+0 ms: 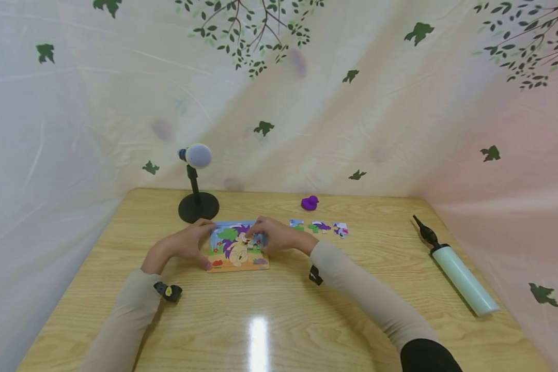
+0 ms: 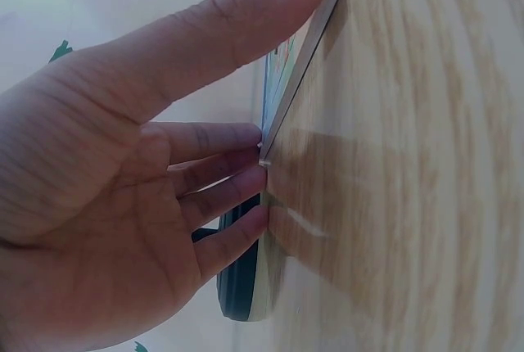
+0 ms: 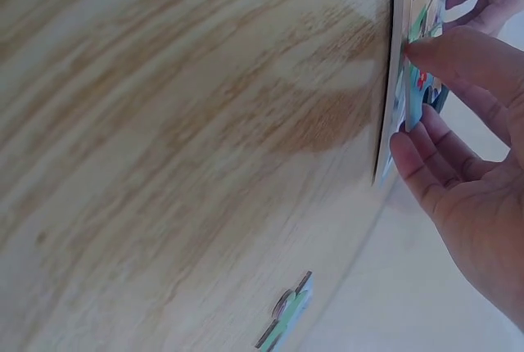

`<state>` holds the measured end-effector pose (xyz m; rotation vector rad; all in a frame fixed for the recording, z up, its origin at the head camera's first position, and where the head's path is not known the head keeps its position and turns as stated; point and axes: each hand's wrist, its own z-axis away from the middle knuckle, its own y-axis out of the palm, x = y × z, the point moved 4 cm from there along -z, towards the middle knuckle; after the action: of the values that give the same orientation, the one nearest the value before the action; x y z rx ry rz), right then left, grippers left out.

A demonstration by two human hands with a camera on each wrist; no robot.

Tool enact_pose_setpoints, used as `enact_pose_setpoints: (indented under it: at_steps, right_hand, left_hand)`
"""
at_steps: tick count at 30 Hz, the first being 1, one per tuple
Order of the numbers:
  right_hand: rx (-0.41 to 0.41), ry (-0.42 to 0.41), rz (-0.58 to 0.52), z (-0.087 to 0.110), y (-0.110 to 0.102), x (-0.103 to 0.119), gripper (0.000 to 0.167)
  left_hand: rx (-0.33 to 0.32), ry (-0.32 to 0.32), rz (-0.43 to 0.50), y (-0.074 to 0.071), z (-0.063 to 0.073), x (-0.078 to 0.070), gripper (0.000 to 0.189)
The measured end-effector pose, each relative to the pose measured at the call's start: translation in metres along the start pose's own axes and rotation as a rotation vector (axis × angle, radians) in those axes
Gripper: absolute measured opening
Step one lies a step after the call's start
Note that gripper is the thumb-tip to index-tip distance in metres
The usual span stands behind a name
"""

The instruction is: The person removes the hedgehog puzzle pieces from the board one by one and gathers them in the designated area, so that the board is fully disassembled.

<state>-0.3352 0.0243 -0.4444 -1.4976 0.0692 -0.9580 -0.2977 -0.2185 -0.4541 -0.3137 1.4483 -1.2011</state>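
A jigsaw puzzle board (image 1: 234, 268) with a purple-haired cartoon figure lies on the wooden table. My left hand (image 1: 189, 245) steadies its left side, the thumb pressing the near corner and the outstretched fingers at the far corner. The left wrist view shows those fingers (image 2: 233, 184) nearly straight, fingertips down by the board's edge. Over the right part of the board, my right hand (image 1: 275, 235) pinches a puzzle piece (image 3: 415, 100) between thumb and fingers. The piece stands slightly tilted above the board, its lower edge close to the picture; the fingers partly cover it.
Three loose puzzle pieces (image 1: 320, 227) lie in a row right of the board. Behind them sits a purple toy duck (image 1: 309, 203). A black-based lamp (image 1: 198, 205) stands at the back left, and a pale green hand pump (image 1: 465, 280) lies at the right edge.
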Motion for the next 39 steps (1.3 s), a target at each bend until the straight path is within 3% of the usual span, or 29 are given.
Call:
enact_pose_setpoints:
  at_steps: [22,39]
  right_hand:
    - [0.003,-0.020,0.014,-0.0032,0.0034,0.0043,0.049]
    - [-0.016,-0.010,0.070,0.0031,0.0039,0.0013,0.053]
  left_hand:
    - [-0.002,0.014,0.001,0.0005,-0.0010,-0.0010,0.110]
    - [0.007,-0.024,-0.001,0.0014,0.0000,-0.0004,0.110]
